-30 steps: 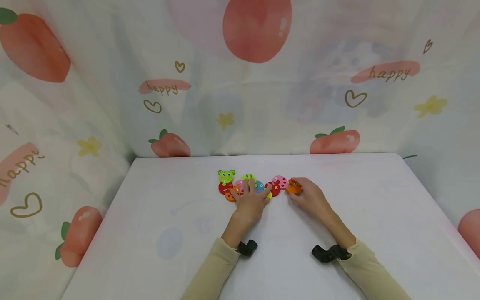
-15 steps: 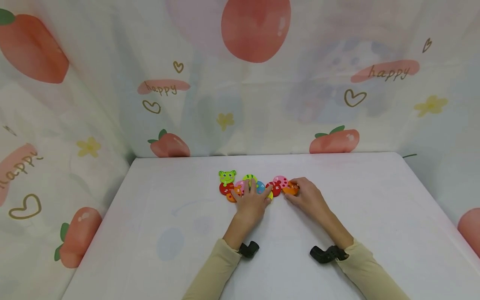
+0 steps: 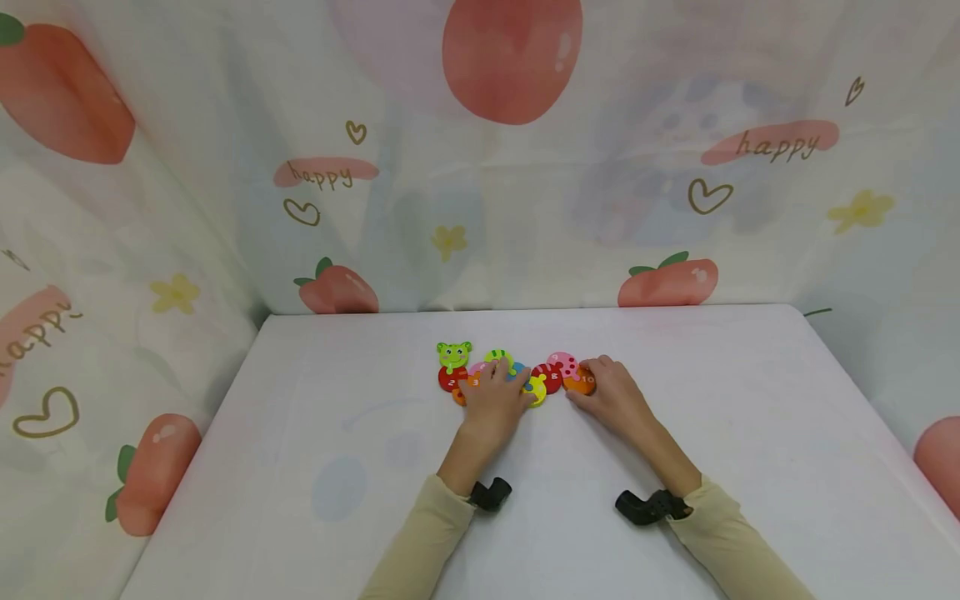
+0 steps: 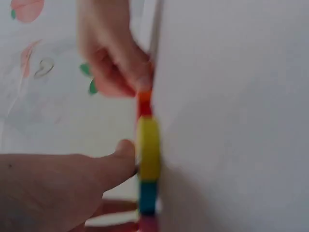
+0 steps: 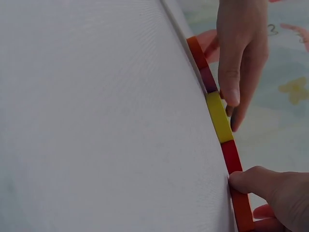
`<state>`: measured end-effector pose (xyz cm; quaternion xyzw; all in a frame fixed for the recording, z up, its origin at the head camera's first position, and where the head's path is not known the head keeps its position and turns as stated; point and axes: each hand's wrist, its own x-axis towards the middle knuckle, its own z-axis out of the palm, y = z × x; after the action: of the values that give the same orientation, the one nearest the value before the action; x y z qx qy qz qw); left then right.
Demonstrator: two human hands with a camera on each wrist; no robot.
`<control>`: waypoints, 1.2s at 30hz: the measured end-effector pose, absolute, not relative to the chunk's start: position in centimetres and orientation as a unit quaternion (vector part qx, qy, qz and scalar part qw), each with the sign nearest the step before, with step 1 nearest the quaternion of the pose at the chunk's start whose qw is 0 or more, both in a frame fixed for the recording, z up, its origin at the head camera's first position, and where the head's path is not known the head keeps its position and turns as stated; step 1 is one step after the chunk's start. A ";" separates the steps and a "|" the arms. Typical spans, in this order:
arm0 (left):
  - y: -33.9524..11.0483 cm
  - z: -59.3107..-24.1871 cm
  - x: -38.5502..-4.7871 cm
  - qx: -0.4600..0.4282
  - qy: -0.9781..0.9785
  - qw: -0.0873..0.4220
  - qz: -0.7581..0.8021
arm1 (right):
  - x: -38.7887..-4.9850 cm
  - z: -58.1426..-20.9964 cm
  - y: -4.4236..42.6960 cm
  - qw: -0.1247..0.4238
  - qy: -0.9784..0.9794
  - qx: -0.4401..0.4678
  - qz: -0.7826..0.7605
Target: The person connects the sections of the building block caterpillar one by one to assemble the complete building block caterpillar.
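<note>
A row of flat, numbered caterpillar puzzle pieces lies on the table. It starts with a green smiling head [image 3: 453,355] and a red piece marked 2 [image 3: 450,380] at the left. My left hand [image 3: 493,408] rests spread over the middle pieces and partly hides them; a yellow piece [image 3: 537,390] shows just right of it. Further right come a red piece marked 8 [image 3: 551,377] and a spotted pink piece [image 3: 563,364]. At the right end my right hand [image 3: 617,396] pinches the orange piece marked 10 [image 3: 579,381], its thumb at the near edge in the right wrist view.
The white table [image 3: 300,417] ends at a back edge against a printed cloth [image 3: 525,217], with more cloth at the sides. Black wrist-worn devices [image 3: 491,494] sit at both sleeve cuffs.
The orange piece has gone from tilted to flat and moved left against the pink one, my right hand with it. My left hand has shifted slightly left, uncovering more of the yellow piece.
</note>
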<state>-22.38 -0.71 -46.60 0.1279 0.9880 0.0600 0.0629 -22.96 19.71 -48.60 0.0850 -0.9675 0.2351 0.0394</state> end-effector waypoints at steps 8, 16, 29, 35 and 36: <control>-8.3 -45.9 -24.9 0.171 0.963 0.087 0.187 | -23.0 -48.5 19.5 0.017 -0.973 0.085 0.212; -11.5 -45.8 -25.4 0.142 0.948 0.178 0.222 | -22.7 -48.0 19.6 -0.003 -0.979 0.069 0.191; -11.3 -46.8 -25.4 0.141 0.957 0.155 0.202 | -22.8 -47.9 19.5 -0.010 -0.983 0.075 0.170; -9.8 -46.8 -25.0 0.161 0.956 0.148 0.195 | -22.6 -47.5 20.0 -0.020 -0.982 0.079 0.172; -9.6 -46.7 -24.9 0.159 0.956 0.149 0.198 | -22.5 -47.6 20.2 -0.018 -0.982 0.079 0.173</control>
<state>-24.88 -9.57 -46.70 0.1594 0.9556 0.1980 0.1490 -22.54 20.15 -47.57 0.0789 -0.9816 0.1731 -0.0175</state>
